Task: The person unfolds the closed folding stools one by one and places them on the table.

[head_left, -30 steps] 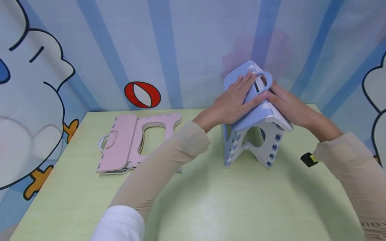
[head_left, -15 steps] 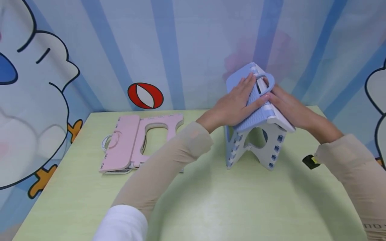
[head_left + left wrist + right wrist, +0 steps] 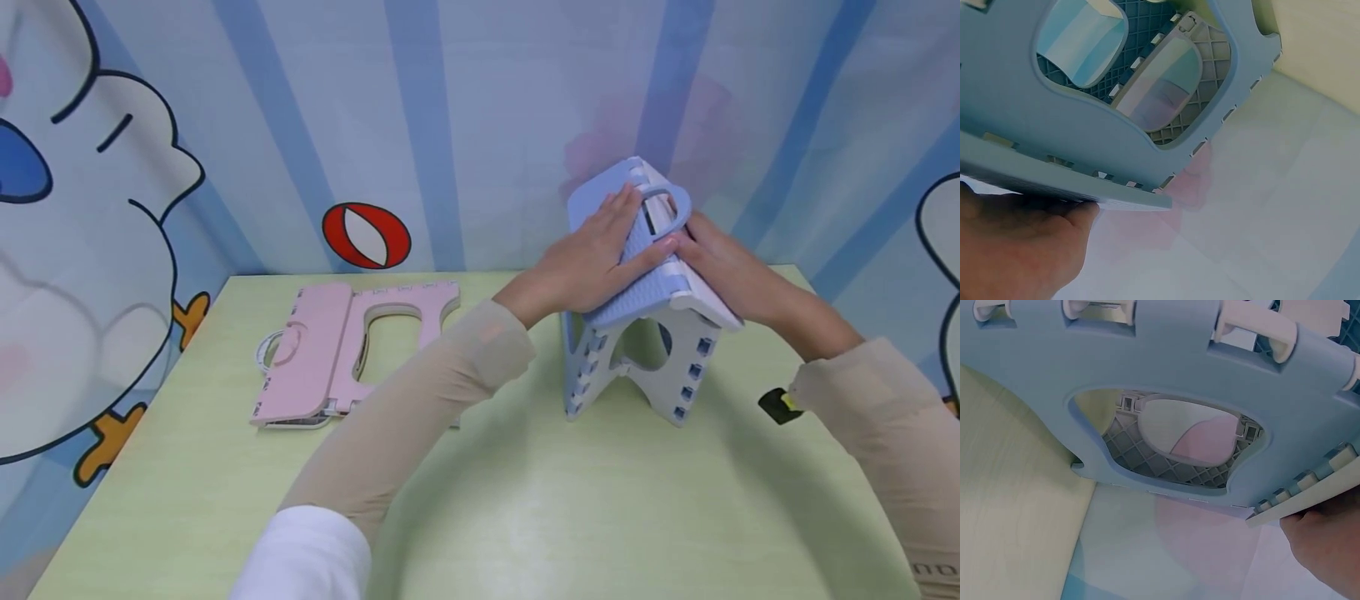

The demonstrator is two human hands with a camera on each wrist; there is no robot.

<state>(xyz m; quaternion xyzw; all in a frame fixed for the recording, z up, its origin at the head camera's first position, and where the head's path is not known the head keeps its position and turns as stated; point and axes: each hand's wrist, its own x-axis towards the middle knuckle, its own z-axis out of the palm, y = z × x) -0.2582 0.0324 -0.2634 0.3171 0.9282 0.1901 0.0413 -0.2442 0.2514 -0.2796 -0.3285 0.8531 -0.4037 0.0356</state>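
Standing on the pale green tabletop, toward its right rear: one blue-and-white folding step stool, partly folded, feet set down, its two seat panels pitched like a roof. A carry loop is raised at the ridge.

Ridge, long axis: directed away from the wearer, the far end leaning slightly left. It lies between the palms, and this is judged the governing relation; neither hand is nearer, both being in contact.

Left hand: laid along the left slope, fingers extended, nothing grasped. Right hand: set against the right slope, likewise flat as far as can be made out, its fingertips being partly hidden behind the loop. The thumbs are brought together at the ridge, just on the near side of the loop.

Also listed: one pink folding step stool, laid low at the left, well apart from the first, partly covered by the left sleeve.

Against the frame of a second ago: the placing of hands and stool is seemingly unchanged; the whole scene, printed backdrop included, is displaced slightly rightward, by which a camera shift is suggested.
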